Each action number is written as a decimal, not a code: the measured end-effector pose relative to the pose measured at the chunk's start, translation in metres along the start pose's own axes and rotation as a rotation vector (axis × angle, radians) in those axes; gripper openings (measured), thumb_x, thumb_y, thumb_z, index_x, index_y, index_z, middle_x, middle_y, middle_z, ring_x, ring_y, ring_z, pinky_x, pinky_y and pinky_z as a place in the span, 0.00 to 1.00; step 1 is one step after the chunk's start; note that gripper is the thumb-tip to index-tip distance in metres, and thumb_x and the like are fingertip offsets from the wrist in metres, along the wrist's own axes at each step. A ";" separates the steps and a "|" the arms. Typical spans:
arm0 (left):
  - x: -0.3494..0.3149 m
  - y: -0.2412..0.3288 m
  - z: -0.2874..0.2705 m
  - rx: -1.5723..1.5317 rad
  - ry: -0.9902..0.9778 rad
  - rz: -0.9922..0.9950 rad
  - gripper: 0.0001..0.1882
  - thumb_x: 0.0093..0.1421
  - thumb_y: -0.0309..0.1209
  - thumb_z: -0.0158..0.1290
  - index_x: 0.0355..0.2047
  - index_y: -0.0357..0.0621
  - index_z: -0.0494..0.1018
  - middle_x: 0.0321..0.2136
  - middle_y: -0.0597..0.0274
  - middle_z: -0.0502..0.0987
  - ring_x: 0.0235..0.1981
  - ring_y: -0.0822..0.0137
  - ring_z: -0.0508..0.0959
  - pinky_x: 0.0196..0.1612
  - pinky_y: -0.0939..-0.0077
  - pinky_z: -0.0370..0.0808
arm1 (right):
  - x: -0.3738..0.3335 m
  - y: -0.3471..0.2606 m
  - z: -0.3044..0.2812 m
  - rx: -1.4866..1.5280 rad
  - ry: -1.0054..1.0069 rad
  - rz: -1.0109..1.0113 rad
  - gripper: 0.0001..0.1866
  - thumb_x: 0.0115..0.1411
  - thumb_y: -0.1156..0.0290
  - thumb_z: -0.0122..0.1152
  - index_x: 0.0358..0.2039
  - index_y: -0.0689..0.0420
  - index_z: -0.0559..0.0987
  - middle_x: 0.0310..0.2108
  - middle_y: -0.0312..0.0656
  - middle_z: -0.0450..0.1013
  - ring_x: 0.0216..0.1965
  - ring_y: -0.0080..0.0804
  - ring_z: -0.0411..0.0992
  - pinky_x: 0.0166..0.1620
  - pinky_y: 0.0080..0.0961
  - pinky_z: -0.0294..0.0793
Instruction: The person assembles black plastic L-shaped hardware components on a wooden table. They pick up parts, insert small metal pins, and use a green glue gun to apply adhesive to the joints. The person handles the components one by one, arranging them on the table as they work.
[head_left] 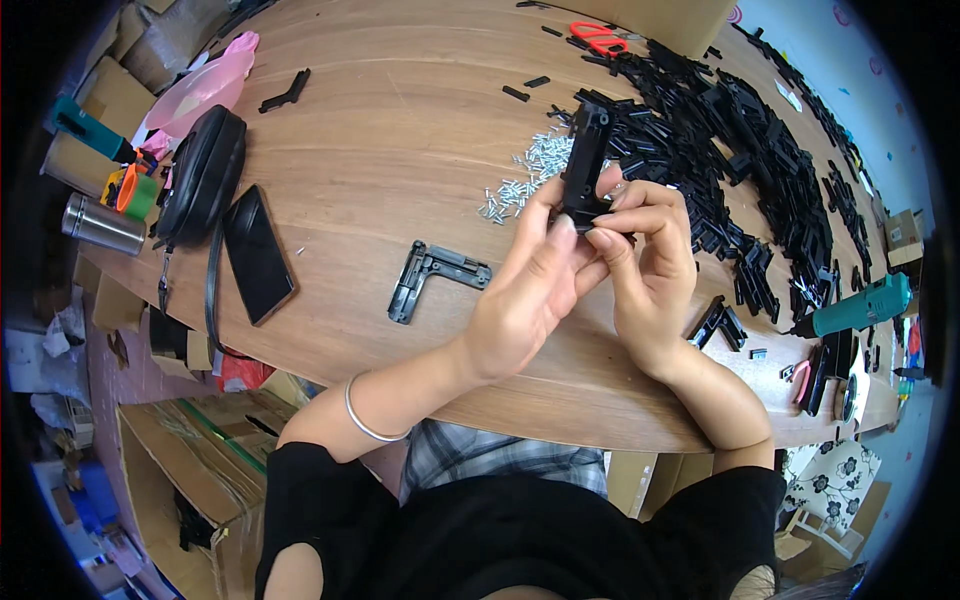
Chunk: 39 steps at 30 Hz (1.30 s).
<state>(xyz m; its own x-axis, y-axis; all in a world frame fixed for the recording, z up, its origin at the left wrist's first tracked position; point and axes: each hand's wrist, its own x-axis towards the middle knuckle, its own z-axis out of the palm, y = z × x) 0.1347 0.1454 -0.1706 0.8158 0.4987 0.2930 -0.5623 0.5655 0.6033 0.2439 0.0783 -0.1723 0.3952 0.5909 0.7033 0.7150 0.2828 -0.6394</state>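
Note:
Both my hands are raised over the table, holding one black pistol-shaped plastic piece (588,150) with its long part pointing away from me. My left hand (525,285) grips it from the left, with the thumb across its lower end. My right hand (652,255) pinches the same end from the right; fingers hide much of that part, and I cannot tell if a smaller part is there too. Left of my hands, an L-shaped, pistol-like black shell (430,278) lies on the table. Beyond my hands is a scattered pile of small silver screws (535,172).
A large heap of black plastic parts (740,150) covers the right side. Red scissors (598,38) lie at the back. Teal power screwdrivers rest at right (865,305) and far left (85,128). At left are a phone (258,255), black case (205,175), and pink basin (205,90).

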 end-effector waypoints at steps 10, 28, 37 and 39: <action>-0.003 -0.004 -0.013 0.635 -0.088 0.174 0.24 0.67 0.29 0.28 0.62 0.36 0.43 0.55 0.48 0.58 0.52 0.62 0.67 0.53 0.71 0.70 | -0.009 -0.002 0.003 0.059 0.023 -0.041 0.07 0.51 0.83 0.59 0.29 0.60 0.72 0.36 0.44 0.64 0.37 0.32 0.64 0.38 0.21 0.66; -0.055 0.005 0.025 0.525 -0.383 -0.025 0.21 0.64 0.26 0.29 0.57 0.34 0.51 0.63 0.38 0.37 0.59 0.49 0.59 0.44 0.67 0.79 | -0.043 -0.055 -0.073 1.146 -0.353 1.304 0.12 0.59 0.71 0.54 0.41 0.64 0.73 0.37 0.42 0.74 0.36 0.26 0.73 0.42 0.22 0.73; -0.076 -0.004 0.023 0.478 -0.130 -0.260 0.19 0.64 0.23 0.39 0.55 0.35 0.58 0.62 0.44 0.46 0.55 0.56 0.65 0.44 0.70 0.78 | -0.061 -0.044 -0.062 0.652 -0.487 0.904 0.08 0.57 0.80 0.52 0.35 0.67 0.78 0.43 0.42 0.70 0.41 0.25 0.69 0.44 0.20 0.68; -0.079 -0.002 0.024 0.438 0.001 -0.250 0.18 0.64 0.24 0.40 0.55 0.35 0.58 0.59 0.43 0.54 0.51 0.57 0.70 0.42 0.73 0.79 | -0.054 -0.046 -0.063 0.664 -0.551 0.922 0.08 0.58 0.78 0.54 0.36 0.67 0.78 0.42 0.42 0.70 0.41 0.27 0.69 0.45 0.22 0.67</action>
<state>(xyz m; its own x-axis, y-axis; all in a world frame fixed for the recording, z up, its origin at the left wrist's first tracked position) 0.0748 0.0889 -0.1774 0.9180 0.3838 0.0997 -0.2405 0.3392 0.9095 0.2260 -0.0143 -0.1607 0.1851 0.9609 -0.2061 -0.1873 -0.1714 -0.9672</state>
